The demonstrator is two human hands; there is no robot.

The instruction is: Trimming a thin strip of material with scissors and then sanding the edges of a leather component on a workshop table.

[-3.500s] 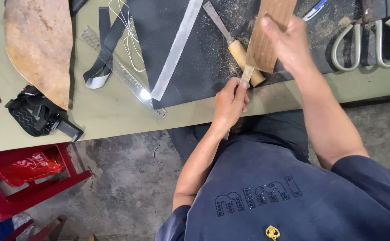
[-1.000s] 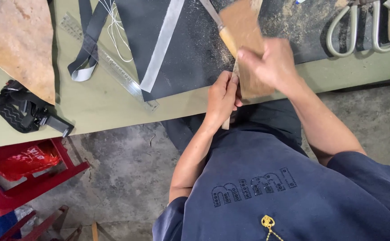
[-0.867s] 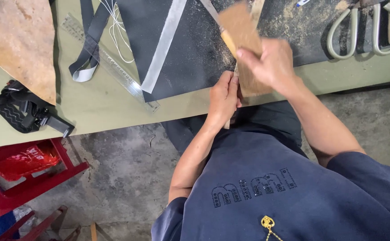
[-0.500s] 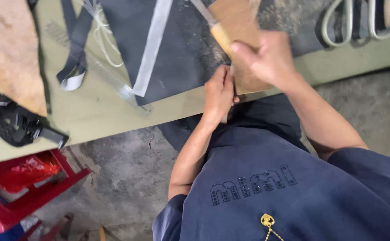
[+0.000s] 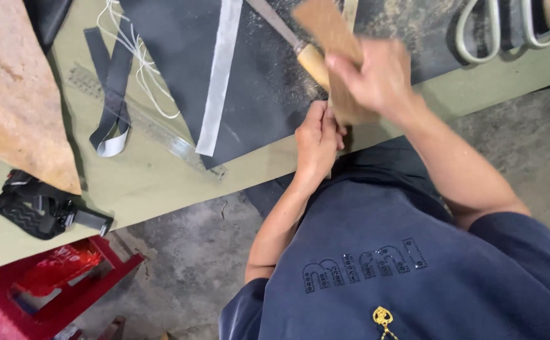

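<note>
A pale green table [image 5: 161,179] runs across the upper part of the view, and most of its middle is covered by a large black sheet [image 5: 269,69] dusted with tan grit. To the left lies a big piece of mottled tan leather [image 5: 13,94] — its lower tip reaches toward a black strap with a buckle [image 5: 42,211] near the table's front edge. Below that edge stands a red plastic stool [image 5: 61,283] on the concrete floor.

A long pale strip [image 5: 217,72] lies on the black sheet, and a clear ruler [image 5: 155,129] runs slantwise beside it, crossed by a folded black band [image 5: 112,104] and loops of white cord [image 5: 143,69]. At the top right are the looped handles of large scissors [image 5: 508,31].

The right hand [image 5: 372,79] is closed over a flat brown sanding block [image 5: 328,38], tilted and blurred, held over the table's front edge. Just beside it lies a chisel-like tool with a wooden handle [image 5: 309,60].

The left hand [image 5: 316,141] is at the table's edge, its fingers [image 5: 333,123] pinched shut on a thin pale stick [image 5: 330,113] — the stick stands nearly upright against the underside of the block, mostly hidden by both hands.
</note>
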